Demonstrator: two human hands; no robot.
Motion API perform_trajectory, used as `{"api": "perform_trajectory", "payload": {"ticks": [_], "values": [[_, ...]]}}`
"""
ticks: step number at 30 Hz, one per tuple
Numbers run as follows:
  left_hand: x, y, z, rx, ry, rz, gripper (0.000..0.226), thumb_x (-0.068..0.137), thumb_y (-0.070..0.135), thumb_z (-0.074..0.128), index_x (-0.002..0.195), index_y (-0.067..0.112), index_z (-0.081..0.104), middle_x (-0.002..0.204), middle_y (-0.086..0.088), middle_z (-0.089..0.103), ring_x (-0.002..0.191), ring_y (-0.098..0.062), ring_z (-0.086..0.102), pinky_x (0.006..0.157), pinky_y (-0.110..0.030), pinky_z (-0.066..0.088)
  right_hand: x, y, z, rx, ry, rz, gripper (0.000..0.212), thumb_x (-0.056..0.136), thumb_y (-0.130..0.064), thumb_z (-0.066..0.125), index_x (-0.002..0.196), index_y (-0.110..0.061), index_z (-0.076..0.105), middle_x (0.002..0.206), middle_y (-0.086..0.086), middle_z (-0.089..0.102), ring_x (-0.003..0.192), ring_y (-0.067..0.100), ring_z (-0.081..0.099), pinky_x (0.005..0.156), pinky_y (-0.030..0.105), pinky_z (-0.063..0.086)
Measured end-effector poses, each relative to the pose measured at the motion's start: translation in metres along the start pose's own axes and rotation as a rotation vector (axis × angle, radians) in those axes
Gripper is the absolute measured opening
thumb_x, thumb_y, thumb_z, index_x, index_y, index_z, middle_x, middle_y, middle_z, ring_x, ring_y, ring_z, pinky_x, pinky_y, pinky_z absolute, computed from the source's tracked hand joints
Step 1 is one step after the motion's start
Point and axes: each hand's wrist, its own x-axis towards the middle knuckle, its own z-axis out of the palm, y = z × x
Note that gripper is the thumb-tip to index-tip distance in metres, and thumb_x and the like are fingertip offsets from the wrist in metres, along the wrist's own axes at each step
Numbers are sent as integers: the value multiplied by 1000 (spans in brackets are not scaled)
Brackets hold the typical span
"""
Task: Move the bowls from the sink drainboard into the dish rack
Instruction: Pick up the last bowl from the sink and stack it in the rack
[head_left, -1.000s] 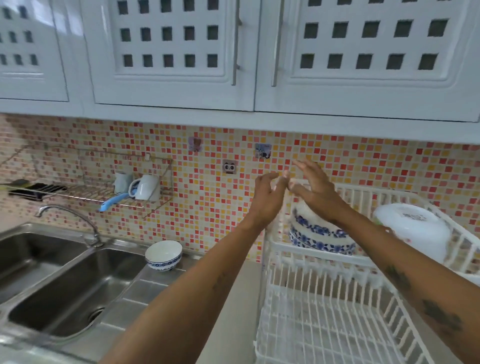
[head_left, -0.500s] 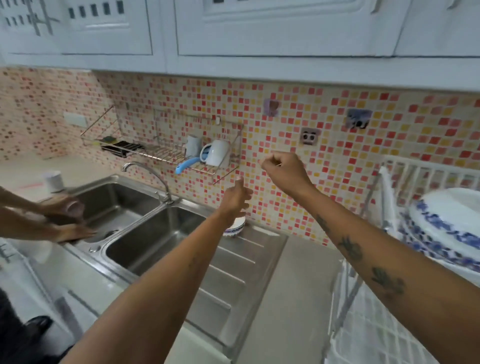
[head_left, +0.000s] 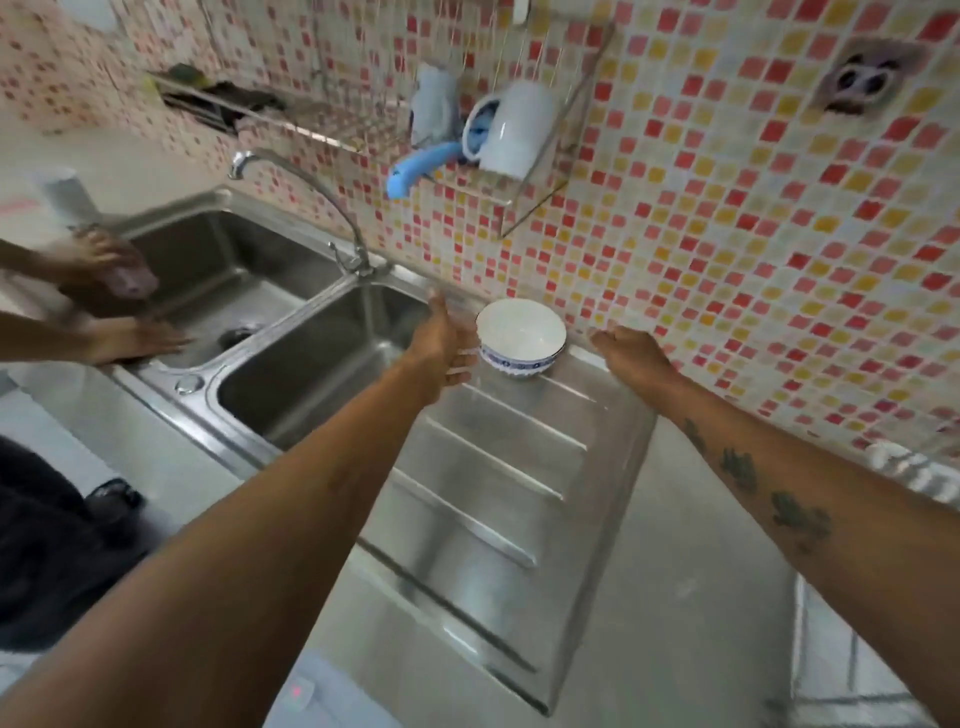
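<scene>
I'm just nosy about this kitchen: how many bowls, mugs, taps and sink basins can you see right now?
Bowls: 1, the white bowl with a blue band, on the drainboard
Mugs: 1, the white mug lying on the wall shelf
Taps: 1, the tap
Sink basins: 2, the left basin and the right basin
Total: 5

Both hands (left hand (head_left: 441, 345) nearer) now flanking bowl (head_left: 521, 338).

Worn on the head. Looks steeply down and forward, close over the drainboard (head_left: 498, 499), toward the tiled wall (head_left: 753, 234).
</scene>
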Motion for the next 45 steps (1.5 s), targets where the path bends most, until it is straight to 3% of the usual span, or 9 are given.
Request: {"api": "perform_trajectory", "payload": {"ticks": [5, 10, 13, 16, 21, 28, 33, 40, 45], "values": [[58, -13, -6, -27, 39, 27, 70, 99, 64, 13, 74, 13, 53, 76, -8, 53, 66, -17, 48, 64, -28, 39, 51, 12, 16, -168, -81, -1, 46, 101, -32, 36, 142, -13, 46, 152, 14, 39, 137, 32, 39, 114, 40, 31], [118, -27, -3, -57, 53, 24, 67, 100, 62, 19, 72, 14, 56, 66, -4, 56, 57, -9, 54, 70, -28, 43, 96, 15, 51, 131, -12, 86, 54, 100, -45, 35, 139, -11, 47, 145, 12, 47, 131, 31, 47, 108, 42, 37], [141, -37, 11, -122, 43, 70, 79, 98, 65, 21, 118, 1, 63, 118, -22, 67, 106, -26, 68, 112, -50, 38, 119, 21, 77, 320, -17, 91, 49, 102, -38, 35, 142, -11, 43, 139, 8, 49, 127, 26, 47, 88, 29, 43], [156, -36, 22, -166, 69, 118, 79, 102, 59, 21, 150, -1, 36, 156, -24, 34, 145, -42, 32, 119, -49, 23, 142, 31, 97, 329, 24, 68, 54, 100, -40, 38, 148, -15, 31, 154, 8, 34, 137, 27, 38, 102, 34, 36], [173, -41, 40, -159, 23, 143, 62, 105, 52, 15, 150, 16, 37, 145, -7, 51, 127, -25, 54, 98, -34, 44, 162, 42, 110, 558, 89, 130, 55, 100, -39, 40, 149, -21, 24, 152, 7, 35, 131, 27, 42, 103, 40, 38], [167, -41, 53, -174, -16, 71, 74, 94, 68, 16, 139, 23, 52, 135, -7, 61, 118, -30, 61, 104, -47, 49, 160, 45, 124, 897, -9, 238, 52, 89, -53, 46, 134, -29, 52, 132, 7, 61, 121, 33, 57, 102, 52, 46], [158, -38, 56, -195, -19, 44, 85, 81, 78, 19, 143, 28, 47, 137, -8, 60, 117, -31, 62, 103, -52, 49, 139, 40, 117, 1076, 58, 240, 48, 94, -39, 42, 136, -18, 51, 135, 13, 59, 115, 32, 57, 89, 41, 50], [60, 1, 62, -286, -85, 124, 68, 101, 61, 12, 139, 23, 54, 129, -7, 66, 114, -30, 65, 92, -45, 56, 69, 13, 79, 1135, 286, 246, 38, 102, -30, 33, 135, -27, 52, 136, 4, 57, 120, 30, 56, 98, 51, 50], [-40, 32, 70, -266, -97, 251, 51, 105, 49, 20, 131, 28, 58, 124, -1, 69, 112, -26, 66, 89, -44, 58, -24, -24, 29, 1122, 456, 65, 35, 105, -24, 28, 129, -32, 52, 123, -4, 58, 106, 18, 59, 84, 38, 56]]}}
